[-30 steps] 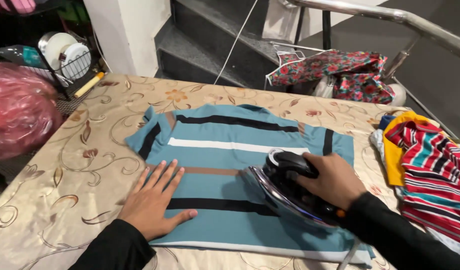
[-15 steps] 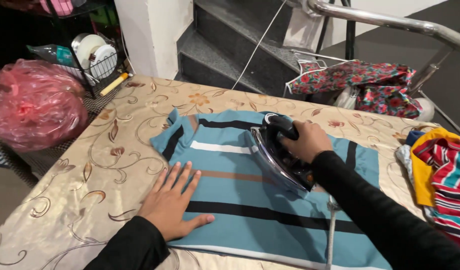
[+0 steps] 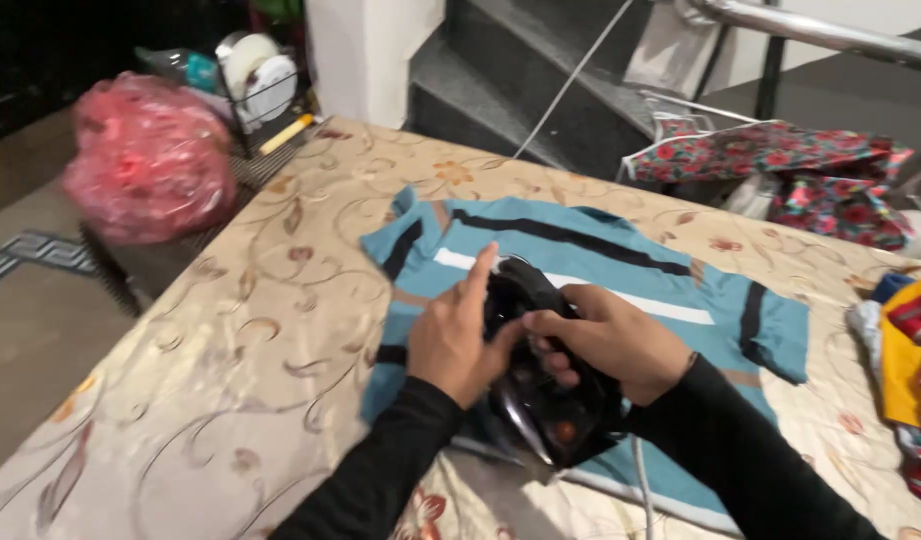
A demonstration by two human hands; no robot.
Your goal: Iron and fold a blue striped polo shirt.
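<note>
Since half a second ago your left hand (image 3: 458,335) has come off the shirt and gone to the iron; the iron has slid back toward you, off the upper stripes to the shirt's near part.

Iron (image 3: 540,385): black body, shiny soleplate, sitting on the teal striped shirt (image 3: 600,270) near its lower edge. Long axis runs on a diagonal, from upper left to lower right in the head view. Rear end with the small orange light faces you at lower right; the far end points up-left toward the shirt's collar side. Which end is the nose, you cannot tell for sure under the hands. White cord (image 3: 642,490) leaves the near end and drops toward the desk edge.

Right hand (image 3: 605,340): clenched around the iron's handle from the right side, fingers wrapped over the top. Iron lies beneath and just left of this palm.

Left hand: touching the iron's left flank, index finger stretched out and pointing up-left, the rest loosely curled against the body. Not a full grasp.

Shirt lies flat on the floral beige desk (image 3: 250,330). Pink plastic bag (image 3: 150,155) sits at the desk's far left corner. Floral cloth (image 3: 800,165) at far right; striped clothes pile (image 3: 910,350) at right edge.
</note>
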